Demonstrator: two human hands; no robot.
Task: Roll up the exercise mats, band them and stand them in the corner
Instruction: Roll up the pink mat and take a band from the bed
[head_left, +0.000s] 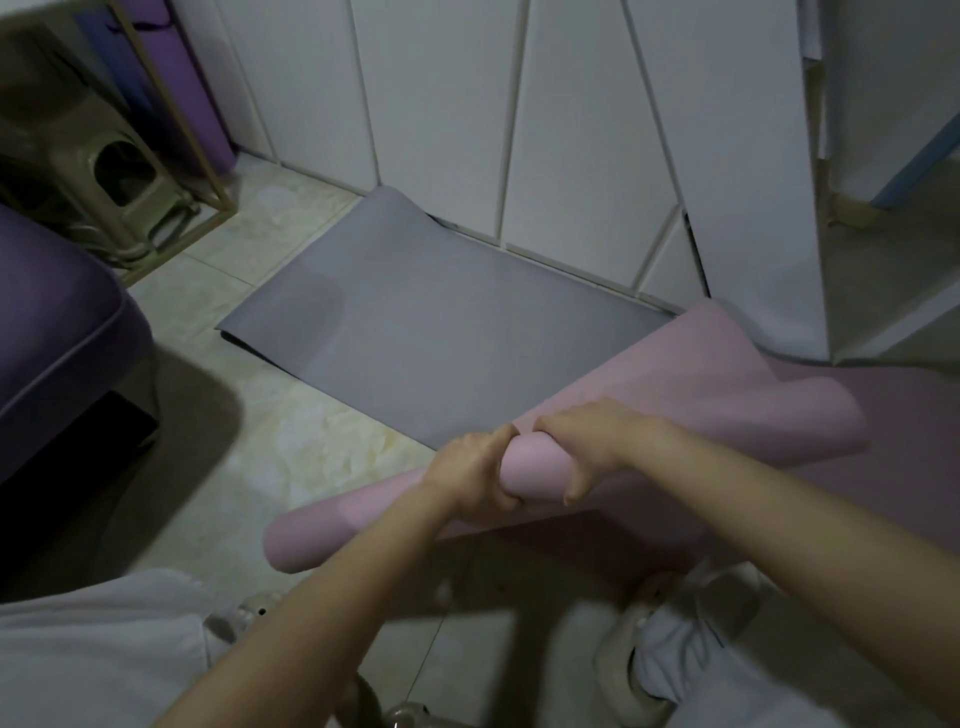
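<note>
A pink exercise mat (691, 384) is partly rolled, its rolled part running from lower left to centre and the loose sheet spreading up to the right. My left hand (472, 473) and my right hand (587, 447) both grip the roll side by side near its middle. A grey mat (431, 332) lies flat on the tiled floor beyond, its far end curling up against the white cupboards. Two rolled mats, purple (197, 88) and blue (111, 62), stand upright in the far left corner.
A dark purple sofa (57, 332) fills the left side. A green plastic stool (104, 176) sits inside a gold metal frame (171, 119) by the corner. White cupboard doors (571, 130) line the back. My shoes (628, 670) are at the bottom.
</note>
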